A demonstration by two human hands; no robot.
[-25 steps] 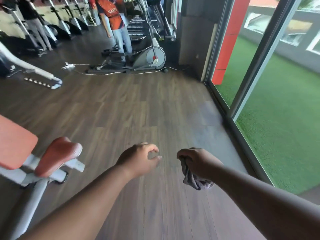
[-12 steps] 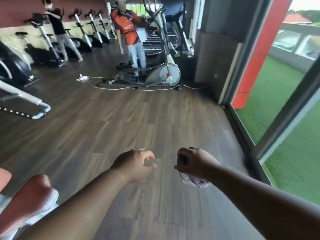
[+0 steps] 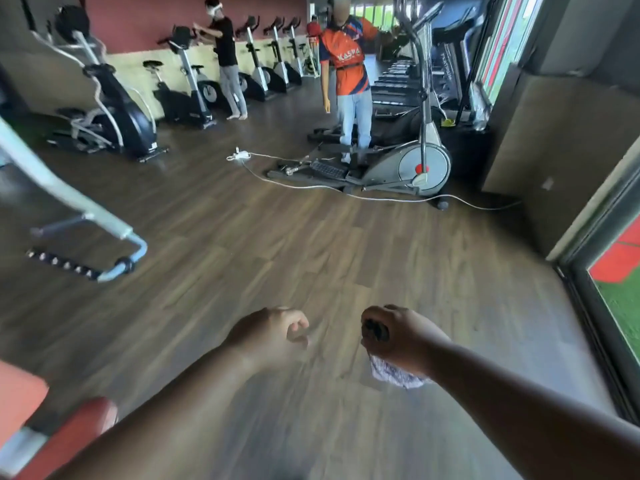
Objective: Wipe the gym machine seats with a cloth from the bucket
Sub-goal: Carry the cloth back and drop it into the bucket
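Note:
My right hand [image 3: 398,336] is clenched around a crumpled grey cloth [image 3: 394,374], part of which hangs below the fist. My left hand [image 3: 273,336] hovers beside it with fingers loosely curled and nothing in them. Both hands are held out over the wooden floor. At the bottom left corner are the orange padded seat [image 3: 17,400] and orange roller pad [image 3: 76,434] of a white-framed gym machine, left of my left forearm. No bucket is in view.
A white machine arm [image 3: 79,209] juts in from the left. An elliptical trainer [image 3: 408,161] stands ahead with a person in an orange shirt [image 3: 346,67] and a white cable [image 3: 381,199] across the floor. Exercise bikes [image 3: 187,91] and another person [image 3: 225,64] line the far wall. Glass wall [image 3: 616,282] at right.
The view has tilted up and swung left, so the orange seat slid to the bottom left corner. My hands keep the same pose, the cloth still in my right fist.

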